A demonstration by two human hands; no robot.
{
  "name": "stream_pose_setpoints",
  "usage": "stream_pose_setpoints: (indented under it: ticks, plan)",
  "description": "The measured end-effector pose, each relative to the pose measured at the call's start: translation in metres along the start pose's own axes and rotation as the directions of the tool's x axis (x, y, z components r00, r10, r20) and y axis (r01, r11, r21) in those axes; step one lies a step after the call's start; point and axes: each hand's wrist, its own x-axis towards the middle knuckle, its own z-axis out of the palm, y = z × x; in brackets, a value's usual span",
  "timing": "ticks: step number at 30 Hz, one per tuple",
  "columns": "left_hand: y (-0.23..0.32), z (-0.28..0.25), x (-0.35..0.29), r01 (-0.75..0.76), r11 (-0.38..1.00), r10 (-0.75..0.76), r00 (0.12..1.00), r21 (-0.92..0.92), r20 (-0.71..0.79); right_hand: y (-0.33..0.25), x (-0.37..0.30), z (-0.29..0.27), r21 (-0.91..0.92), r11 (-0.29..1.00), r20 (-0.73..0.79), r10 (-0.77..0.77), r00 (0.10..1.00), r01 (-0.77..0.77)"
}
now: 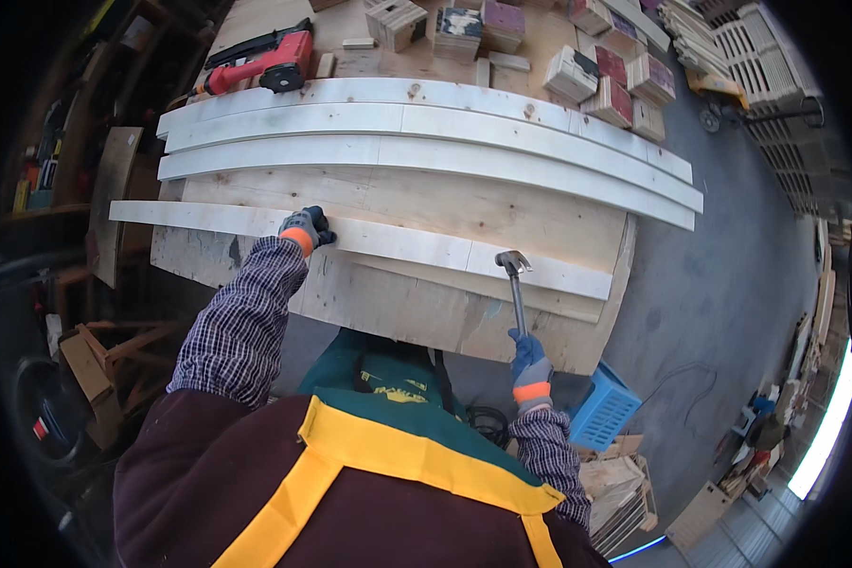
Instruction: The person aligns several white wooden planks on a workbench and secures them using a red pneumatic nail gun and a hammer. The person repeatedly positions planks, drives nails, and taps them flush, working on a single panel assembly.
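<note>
Two gloved hands are well apart: the left hand (303, 227) rests curled on a long white plank (398, 244) near the tabletop's (379, 308) near edge, its grip impossible to tell, while the right hand (530, 362) is wrapped round a hammer (517, 293). Three other planks (284, 125) lie toward the far edge.

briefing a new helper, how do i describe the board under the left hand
On the wooden worktable, look toward the wearer's side. A long, narrow pale board lies there, with the gloved left hand on it and a hammer's head over its right part. Unlike the similar boards grouped farther back, it lies apart.
</note>
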Motion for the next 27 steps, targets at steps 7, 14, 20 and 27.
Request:
stream_pose_setpoints:
  ticks: [7, 14, 20, 27]
  plan:
    - [0.002, -0.004, 0.002, 0.046, 0.999, -0.044, 0.997, -0.021, 0.064, -0.045, 0.003, 0.044, -0.402, 0.849, 0.132, -0.318, 0.939, 0.344]
    - [0.002, -0.007, -0.002, -0.012, 1.000, 0.013, 0.999, -0.020, 0.032, -0.024, 0.018, 0.077, -0.342, 0.938, 0.196, 0.132, 0.972, -0.058]
    - [0.000, -0.005, -0.001, -0.002, 0.998, 0.005, 0.999, -0.070, 0.040, -0.032, 0.016, 0.113, -0.103, 0.914, 0.390, -0.327, 0.861, 0.393]
    - [0.004, -0.014, -0.009, 0.005, 1.000, -0.004, 0.998, -0.008, 0.066, -0.022, 0.035, 0.099, -0.488, 0.865, 0.294, 0.034, 0.955, 0.119]
